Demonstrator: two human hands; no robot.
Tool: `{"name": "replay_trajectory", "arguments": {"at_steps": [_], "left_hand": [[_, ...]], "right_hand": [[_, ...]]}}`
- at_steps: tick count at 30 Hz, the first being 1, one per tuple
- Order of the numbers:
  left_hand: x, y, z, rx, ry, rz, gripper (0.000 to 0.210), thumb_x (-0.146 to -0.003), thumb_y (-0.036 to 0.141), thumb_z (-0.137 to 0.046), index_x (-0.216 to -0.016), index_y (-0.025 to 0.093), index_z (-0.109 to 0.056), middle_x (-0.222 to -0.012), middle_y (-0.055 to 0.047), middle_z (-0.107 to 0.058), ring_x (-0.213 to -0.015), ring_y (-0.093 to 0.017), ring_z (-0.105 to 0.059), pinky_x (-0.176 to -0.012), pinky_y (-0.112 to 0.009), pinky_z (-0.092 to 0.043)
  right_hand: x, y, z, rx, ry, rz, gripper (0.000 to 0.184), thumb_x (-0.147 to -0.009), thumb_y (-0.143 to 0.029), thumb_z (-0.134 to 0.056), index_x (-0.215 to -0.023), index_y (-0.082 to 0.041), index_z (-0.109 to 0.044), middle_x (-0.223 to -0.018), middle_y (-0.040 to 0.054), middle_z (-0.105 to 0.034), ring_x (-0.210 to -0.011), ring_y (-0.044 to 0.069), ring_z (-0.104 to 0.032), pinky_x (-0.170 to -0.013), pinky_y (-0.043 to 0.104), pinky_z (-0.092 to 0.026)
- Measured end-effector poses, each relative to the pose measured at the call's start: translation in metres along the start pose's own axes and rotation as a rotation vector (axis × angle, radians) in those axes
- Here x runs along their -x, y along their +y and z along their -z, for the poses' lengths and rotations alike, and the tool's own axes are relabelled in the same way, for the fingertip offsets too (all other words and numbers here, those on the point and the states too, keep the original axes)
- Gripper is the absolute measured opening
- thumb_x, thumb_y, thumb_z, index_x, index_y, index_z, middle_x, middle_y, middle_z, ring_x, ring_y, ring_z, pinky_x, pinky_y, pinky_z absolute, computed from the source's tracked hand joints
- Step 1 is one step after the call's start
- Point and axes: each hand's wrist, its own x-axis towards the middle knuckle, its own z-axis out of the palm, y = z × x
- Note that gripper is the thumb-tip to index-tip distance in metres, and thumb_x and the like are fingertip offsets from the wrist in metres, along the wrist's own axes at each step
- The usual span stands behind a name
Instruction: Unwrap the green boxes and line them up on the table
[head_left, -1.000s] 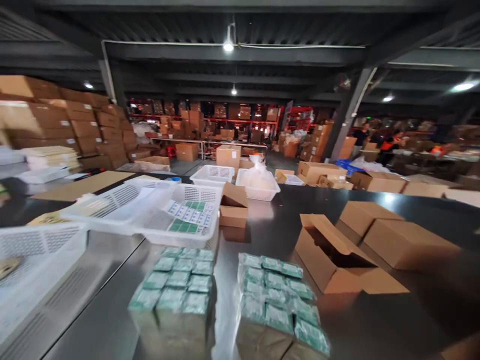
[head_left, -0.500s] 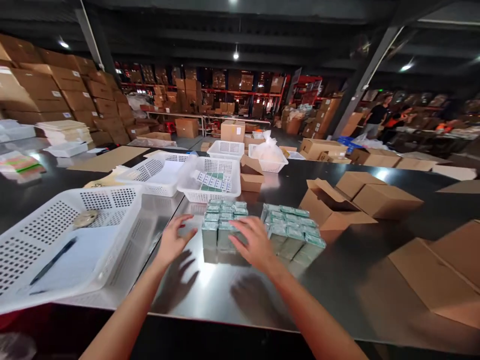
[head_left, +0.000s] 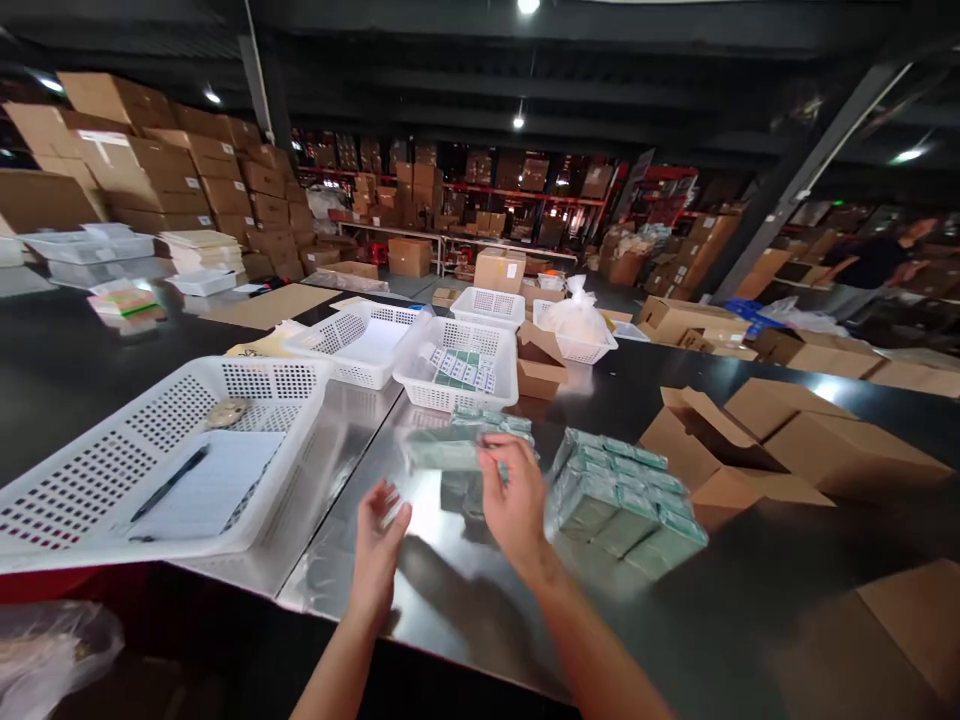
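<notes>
Pinched at one end by my right hand (head_left: 514,500), a small green box in clear wrap (head_left: 444,448) hangs tilted on its side above the metal table (head_left: 337,540); it is blurred by motion. My left hand (head_left: 381,535) is below and left of that box, fingers curved and apart, with nothing in it. Partly hidden behind my right hand is one group of wrapped green boxes (head_left: 491,418). Just right of it stands a second block of the same wrapped boxes (head_left: 626,500), set in rows.
To the left, a white perforated basket (head_left: 300,420) holds paper, a pen and a tape roll (head_left: 226,412). Another white basket (head_left: 457,398) contains green boxes and label strips (head_left: 461,368). Open cardboard boxes (head_left: 720,450) stand at right. A person (head_left: 874,265) is in the background.
My right hand has lifted one green box from the nearer group. My left hand has moved down, away from the boxes. The view has turned left.
</notes>
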Motion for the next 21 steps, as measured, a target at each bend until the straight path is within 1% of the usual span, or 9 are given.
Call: {"name": "replay_trajectory", "arguments": {"at_steps": [3,5,8,10,12,16,18,19,21], "left_hand": [[0.018,0.020,0.000,0.368,-0.101,0.145,0.105,-0.045,0.088,-0.075,-0.125,0.026,-0.050,-0.135,-0.009,-0.058,-0.131,-0.025,-0.053,-0.116,-0.045,-0.042],[0.021,0.038,-0.004,0.510,-0.077,0.155,0.097,-0.047,0.079,-0.082,-0.123,0.025,-0.055,-0.128,-0.009,-0.063,-0.121,-0.023,-0.062,-0.096,-0.034,-0.057],[0.025,0.058,-0.011,0.495,0.031,0.082,0.098,-0.048,0.052,-0.096,-0.131,0.024,-0.051,-0.106,-0.010,-0.070,-0.085,-0.023,-0.072,-0.072,-0.030,-0.062],[0.035,0.057,-0.015,0.423,0.017,0.050,0.102,-0.052,0.047,-0.095,-0.138,0.024,-0.044,-0.105,-0.011,-0.071,-0.081,-0.023,-0.072,-0.073,-0.029,-0.062],[0.052,0.046,-0.019,0.351,-0.079,0.109,0.095,-0.057,0.044,-0.093,-0.135,0.017,-0.045,-0.108,-0.016,-0.071,-0.087,-0.022,-0.071,-0.077,-0.028,-0.061],[0.080,0.019,-0.023,0.223,-0.272,0.353,0.071,-0.059,0.049,-0.090,-0.109,0.010,-0.059,-0.101,-0.014,-0.071,-0.085,-0.019,-0.067,-0.076,-0.027,-0.057],[0.082,0.017,-0.020,0.174,-0.335,0.359,0.071,-0.062,0.048,-0.086,-0.116,0.010,-0.061,-0.104,-0.014,-0.070,-0.091,-0.020,-0.066,-0.083,-0.029,-0.055],[0.080,0.019,-0.017,0.154,-0.340,0.363,0.072,-0.061,0.046,-0.087,-0.117,0.009,-0.060,-0.106,-0.015,-0.069,-0.092,-0.021,-0.066,-0.084,-0.030,-0.054],[0.073,0.027,-0.007,0.103,-0.337,0.391,0.072,-0.057,0.042,-0.088,-0.113,0.009,-0.059,-0.105,-0.015,-0.069,-0.089,-0.024,-0.067,-0.078,-0.032,-0.054]], "right_hand": [[0.039,-0.031,-0.007,-0.178,0.119,-0.225,0.010,-0.097,-0.006,-0.049,-0.096,-0.016,-0.052,-0.119,0.0106,-0.055,-0.101,0.010,-0.062,-0.056,0.013,-0.055],[0.076,-0.048,-0.010,-0.337,0.011,-0.378,0.006,-0.098,-0.010,-0.051,-0.094,-0.015,-0.052,-0.135,0.0107,-0.050,-0.095,0.010,-0.066,-0.058,0.015,-0.057],[0.117,-0.062,-0.006,-0.611,-0.098,-0.583,0.035,-0.095,-0.019,-0.061,-0.126,-0.025,-0.045,-0.164,0.0127,-0.014,-0.088,0.009,-0.066,-0.057,0.022,-0.059],[0.127,-0.061,0.001,-0.613,-0.264,-0.495,0.075,-0.092,-0.021,-0.066,-0.155,-0.037,-0.029,-0.164,0.0127,-0.016,-0.108,0.018,-0.066,-0.067,0.022,-0.061],[0.126,-0.054,0.007,-0.485,-0.361,-0.295,0.084,-0.090,-0.018,-0.067,-0.160,-0.042,-0.027,-0.155,0.0088,-0.038,-0.126,0.024,-0.058,-0.073,0.018,-0.061],[0.112,-0.040,0.014,-0.328,-0.100,-0.253,0.068,-0.086,-0.015,-0.072,-0.144,-0.044,-0.053,-0.118,0.0057,-0.057,-0.102,0.017,-0.066,-0.064,0.020,-0.062],[0.107,-0.038,0.020,-0.260,-0.001,-0.194,0.037,-0.085,-0.014,-0.072,-0.118,-0.032,-0.067,-0.091,0.0026,-0.060,-0.078,0.014,-0.065,-0.055,0.022,-0.058],[0.107,-0.038,0.024,-0.209,-0.008,-0.126,0.020,-0.086,-0.010,-0.067,-0.098,-0.025,-0.066,-0.077,0.0002,-0.059,-0.066,0.013,-0.061,-0.049,0.023,-0.053],[0.108,-0.037,0.036,-0.119,-0.134,-0.060,0.019,-0.083,-0.011,-0.068,-0.075,-0.019,-0.053,-0.061,-0.0027,-0.052,-0.053,0.012,-0.052,-0.045,0.025,-0.044]]}}
